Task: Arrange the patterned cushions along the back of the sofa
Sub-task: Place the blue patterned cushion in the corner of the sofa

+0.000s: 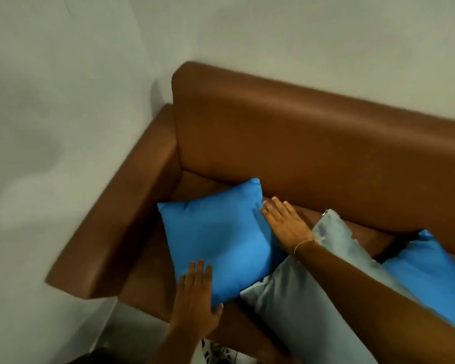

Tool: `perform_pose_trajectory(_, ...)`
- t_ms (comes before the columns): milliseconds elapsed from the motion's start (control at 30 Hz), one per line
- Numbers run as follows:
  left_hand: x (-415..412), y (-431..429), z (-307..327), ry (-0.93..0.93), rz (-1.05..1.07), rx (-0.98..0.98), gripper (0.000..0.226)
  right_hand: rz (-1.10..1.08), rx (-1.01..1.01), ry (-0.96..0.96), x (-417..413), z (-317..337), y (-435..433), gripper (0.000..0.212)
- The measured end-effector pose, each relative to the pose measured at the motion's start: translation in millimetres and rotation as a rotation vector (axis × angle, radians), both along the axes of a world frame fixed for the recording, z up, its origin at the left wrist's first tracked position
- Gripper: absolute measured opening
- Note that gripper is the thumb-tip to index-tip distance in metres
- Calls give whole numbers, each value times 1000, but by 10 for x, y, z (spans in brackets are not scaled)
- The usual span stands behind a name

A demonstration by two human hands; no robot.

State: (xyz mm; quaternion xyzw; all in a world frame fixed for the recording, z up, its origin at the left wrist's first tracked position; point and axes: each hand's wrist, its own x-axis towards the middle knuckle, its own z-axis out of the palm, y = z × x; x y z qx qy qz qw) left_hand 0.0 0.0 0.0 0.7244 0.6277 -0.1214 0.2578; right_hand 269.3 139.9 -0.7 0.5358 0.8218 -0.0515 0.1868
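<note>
A plain blue cushion [216,240] lies flat on the seat of the brown leather sofa [300,143], near its left armrest. My left hand [196,303] rests flat on the cushion's near corner, fingers together and extended. My right hand [284,222] lies flat against its right edge, fingers spread. A pale grey-blue cushion [313,298] lies under my right forearm, overlapping the blue one. A second blue cushion [431,274] sits at the right, partly behind my arm. Neither hand grips anything.
The sofa stands in a corner, with grey walls behind [300,35] and to the left [50,127]. The left armrest [121,206] runs toward me. A patch of patterned fabric [218,350] shows at the bottom edge.
</note>
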Motion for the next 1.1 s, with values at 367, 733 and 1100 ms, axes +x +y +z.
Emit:
perform_pose_trajectory(367,587,-104,-1382,175,276,-7,151,223,234,5,252,-1416,415,71)
perform_pose_trajectory(733,27,275,-1023,-144,213,228,70,328,68,264,183,-906,604,83)
perform_pose_trajectory(1100,-1081,2065,613,-339,97,481,117,-459,312,1196,-308,161,1007,43)
